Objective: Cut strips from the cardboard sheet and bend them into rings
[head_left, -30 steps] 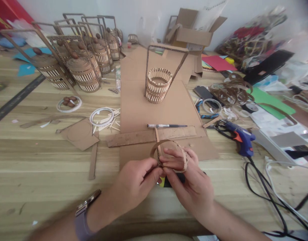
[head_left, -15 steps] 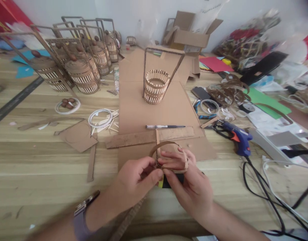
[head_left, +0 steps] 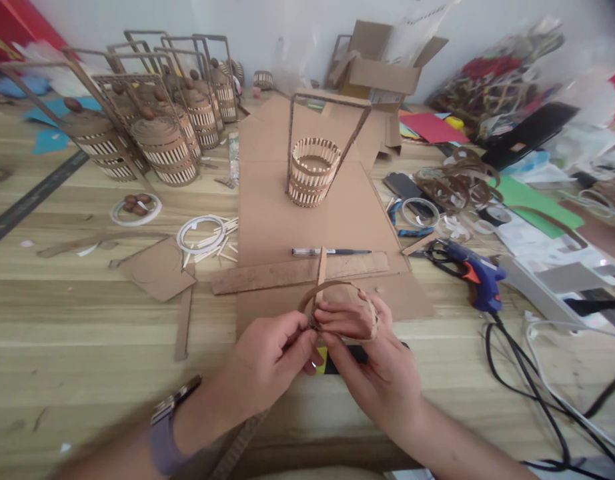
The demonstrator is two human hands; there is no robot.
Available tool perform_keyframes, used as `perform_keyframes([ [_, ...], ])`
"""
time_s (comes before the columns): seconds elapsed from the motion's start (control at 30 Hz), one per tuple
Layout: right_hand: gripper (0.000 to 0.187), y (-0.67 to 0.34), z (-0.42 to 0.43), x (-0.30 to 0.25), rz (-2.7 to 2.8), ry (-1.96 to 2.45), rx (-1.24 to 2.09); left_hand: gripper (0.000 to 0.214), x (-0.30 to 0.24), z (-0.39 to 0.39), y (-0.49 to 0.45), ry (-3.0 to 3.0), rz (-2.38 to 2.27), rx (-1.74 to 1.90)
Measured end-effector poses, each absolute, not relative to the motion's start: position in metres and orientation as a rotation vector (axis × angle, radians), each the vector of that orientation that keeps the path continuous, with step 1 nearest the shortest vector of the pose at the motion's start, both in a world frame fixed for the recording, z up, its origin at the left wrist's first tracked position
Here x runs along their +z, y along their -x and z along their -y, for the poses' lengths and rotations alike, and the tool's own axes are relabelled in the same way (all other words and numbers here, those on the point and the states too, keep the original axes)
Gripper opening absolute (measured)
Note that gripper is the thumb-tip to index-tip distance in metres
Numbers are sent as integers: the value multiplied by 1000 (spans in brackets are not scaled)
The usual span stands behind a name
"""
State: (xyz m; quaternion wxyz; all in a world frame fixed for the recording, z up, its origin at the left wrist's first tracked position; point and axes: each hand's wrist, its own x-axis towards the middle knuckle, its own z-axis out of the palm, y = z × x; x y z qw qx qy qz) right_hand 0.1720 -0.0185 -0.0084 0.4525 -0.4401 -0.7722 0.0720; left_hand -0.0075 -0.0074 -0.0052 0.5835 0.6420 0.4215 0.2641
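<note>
Between both hands is a curled cardboard strip, bent into a loop. My left hand pinches the strip at the loop's left side. My right hand has its fingers inside the loop and its thumb pressed on the near edge. A narrow upright piece of cardboard rises beside the left fingertips. A long tail of the strip runs down below my left wrist. Partly hidden under the hands lies a black and yellow object that I cannot make out.
A slatted basket with a tall handle stands on the cardboard sheet, behind a pen. Several lidded baskets crowd the back left. At right lie a blue glue gun, its cables and pliers.
The loop has shifted slightly, and the narrow upright piece now reaches higher and leans right, across the pen. My left fingers have moved a little at the joint.
</note>
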Motion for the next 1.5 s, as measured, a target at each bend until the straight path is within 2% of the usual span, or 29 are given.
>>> perform_keyframes([
  [0.37,20,-177,17,-1,1895,1114,275,27,1,5,8,-1508,-939,615],
  [0.7,11,-172,18,-8,1961,1083,135,28,-3,3,6,-1430,-974,634],
  [0.93,16,-173,19,-6,1964,1078,145,26,-4,6,7,-1462,-956,629],
  [1.3,16,-177,19,2,1853,1139,307,31,0,3,10,-1493,-902,574],
  [1.5,14,-173,20,1,1927,1065,194,34,-5,0,8,-1454,-972,624],
])
